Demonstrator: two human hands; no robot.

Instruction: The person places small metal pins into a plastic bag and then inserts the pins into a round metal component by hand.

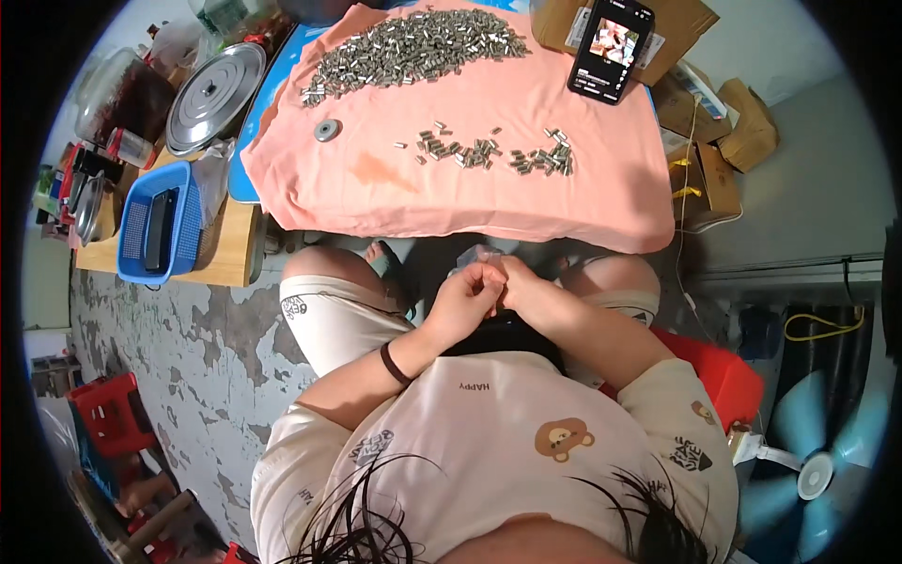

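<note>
Both my hands meet above my lap, just in front of the table's near edge. My left hand (464,299), with a dark band on its wrist, has its fingers pinched together. Pressed close beside it is my right hand (519,282), its fingers also closed. A clear plastic bag (475,256) is gathered at their fingers, and its contents cannot be made out. On the pink cloth (310,193) beyond lie small metal cylinders: a loose near group (460,152), another to its right (545,160), and a large far pile (423,47).
A grey ring-shaped disc (327,131) lies on the cloth's left. A phone (611,52) leans on a cardboard box (681,28) at the far right. To the left are a blue basket (136,216) and a metal lid (216,94). A fan (814,476) stands lower right.
</note>
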